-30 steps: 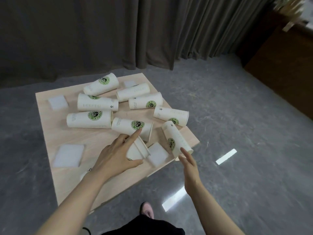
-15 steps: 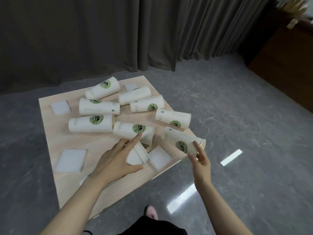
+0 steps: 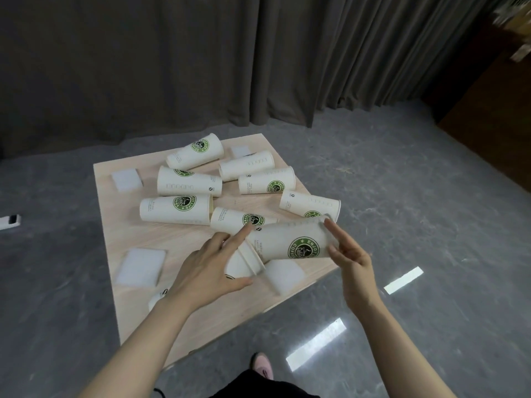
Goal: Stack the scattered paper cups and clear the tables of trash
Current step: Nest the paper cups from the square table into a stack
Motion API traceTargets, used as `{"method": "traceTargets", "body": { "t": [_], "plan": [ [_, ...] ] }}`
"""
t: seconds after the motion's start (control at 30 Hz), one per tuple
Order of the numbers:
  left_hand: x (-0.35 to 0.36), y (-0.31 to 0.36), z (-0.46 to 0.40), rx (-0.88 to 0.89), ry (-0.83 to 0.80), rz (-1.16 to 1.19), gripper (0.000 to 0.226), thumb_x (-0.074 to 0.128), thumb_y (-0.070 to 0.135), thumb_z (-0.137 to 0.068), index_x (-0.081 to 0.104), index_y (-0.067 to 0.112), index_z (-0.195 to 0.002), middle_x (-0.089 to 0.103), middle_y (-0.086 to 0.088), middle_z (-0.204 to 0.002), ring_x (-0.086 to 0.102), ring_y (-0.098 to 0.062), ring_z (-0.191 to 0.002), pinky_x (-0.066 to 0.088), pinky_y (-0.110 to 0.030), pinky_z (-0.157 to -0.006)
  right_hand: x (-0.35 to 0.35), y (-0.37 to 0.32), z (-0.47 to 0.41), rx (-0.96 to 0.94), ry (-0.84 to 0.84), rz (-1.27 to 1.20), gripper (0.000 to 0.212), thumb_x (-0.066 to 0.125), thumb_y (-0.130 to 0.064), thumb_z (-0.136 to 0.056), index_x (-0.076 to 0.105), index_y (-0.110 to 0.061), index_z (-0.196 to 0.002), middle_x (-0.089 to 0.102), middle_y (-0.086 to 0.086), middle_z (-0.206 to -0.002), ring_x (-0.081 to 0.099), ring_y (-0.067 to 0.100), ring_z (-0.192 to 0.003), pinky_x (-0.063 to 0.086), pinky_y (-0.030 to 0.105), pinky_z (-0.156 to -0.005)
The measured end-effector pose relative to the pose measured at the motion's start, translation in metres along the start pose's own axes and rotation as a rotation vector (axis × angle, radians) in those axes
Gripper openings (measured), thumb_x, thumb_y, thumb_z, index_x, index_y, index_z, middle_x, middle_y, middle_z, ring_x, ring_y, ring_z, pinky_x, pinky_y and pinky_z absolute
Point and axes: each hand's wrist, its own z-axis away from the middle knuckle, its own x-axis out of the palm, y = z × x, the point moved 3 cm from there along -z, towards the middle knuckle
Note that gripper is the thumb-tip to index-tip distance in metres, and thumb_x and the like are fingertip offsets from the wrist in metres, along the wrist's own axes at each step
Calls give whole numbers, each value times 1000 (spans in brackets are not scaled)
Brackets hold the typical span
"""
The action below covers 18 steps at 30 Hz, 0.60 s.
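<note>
Right hand [image 3: 349, 261] grips a lifted cup [image 3: 290, 239] over the table [image 3: 138, 234] edge; left hand [image 3: 207, 271] holds another cup [image 3: 244, 261]; scattered cups crowd behind.

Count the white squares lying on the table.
4 white squares: far edge, far-left corner, near left, near right below the held cup. More may hide under cups or arms.

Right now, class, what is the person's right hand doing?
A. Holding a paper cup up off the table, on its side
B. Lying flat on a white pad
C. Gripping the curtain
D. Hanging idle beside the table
A: the right hand grips the wide end of a cup that is raised above the table and lies sideways.
</note>
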Motion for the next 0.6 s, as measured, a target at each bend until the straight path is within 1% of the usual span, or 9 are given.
{"method": "traceTargets", "body": {
  "t": [0.07,0.1,0.13,0.2,0.23,0.33,0.43,0.5,0.6],
  "plan": [
    [-3,-4,2,-16,19,-7,99,62,67,-74,-15,61,-136,33,14,-132,41,-6,-118,41,-24,-86,8,2,-3,22,-52,-2,48,47,12,-89,64,-20,-120,63,-9,-128,55,5,-121,47,17,-96],
    [-4,-6,3,-19,22,-15,99,61,67,-74,-16,61,-136,33,15,-132,42,-6,-116,40,-23,-85,12,2,-4,32,-82,3,48,47,12,-89,64,-20,-120,63,-10,-127,54,4,-122,46,17,-97],
    [-4,-7,5,-19,20,-23,100,61,68,-74,-17,62,-135,33,15,-133,43,-6,-114,38,-21,-83,17,3,-5,38,-113,9,47,48,11,-89,64,-19,-120,65,-9,-124,53,1,-122,46,14,-94],
    [-4,-8,7,-11,8,-31,100,60,68,-74,-19,62,-135,32,15,-135,44,-6,-111,34,-19,-80,30,4,-6,57,-187,21,46,49,10,-89,64,-22,-120,71,-4,-109,56,-8,-111,44,7,-84],
    [-4,-9,9,-7,5,-31,101,60,68,-74,-20,63,-135,31,15,-135,44,-5,-111,34,-19,-80,37,6,-6,74,-225,25,46,49,9,-89,64,-23,-119,73,-7,-103,59,-8,-106,43,6,-84],
    [-2,-8,12,-3,13,-29,104,62,67,-73,-21,64,-134,29,15,-138,43,-5,-116,37,-21,-85,63,13,-2,135,-327,35,45,51,8,-89,65,-24,-119,66,-7,-123,57,3,-115,44,12,-90],
    [-1,-7,13,-37,23,-16,107,65,65,-69,-18,63,-137,26,16,-143,44,-9,-121,40,-24,-86,92,22,6,183,-424,26,42,53,7,-89,64,-19,-119,64,-9,-127,55,2,-117,44,15,-93],
    [-2,-7,12,-82,19,11,110,67,64,-66,-17,64,-136,24,18,-146,45,-10,-122,41,-25,-87,106,28,11,223,-467,-8,42,52,9,-89,63,-14,-121,62,-5,-129,53,2,-122,44,15,-93],
    [-3,-9,11,-143,21,12,112,68,64,-64,-20,66,-132,30,20,-139,46,-7,-118,38,-22,-80,116,31,11,254,-525,-66,43,57,2,-86,59,-11,-126,61,0,-131,53,4,-123,44,17,-95]
  ]
}}
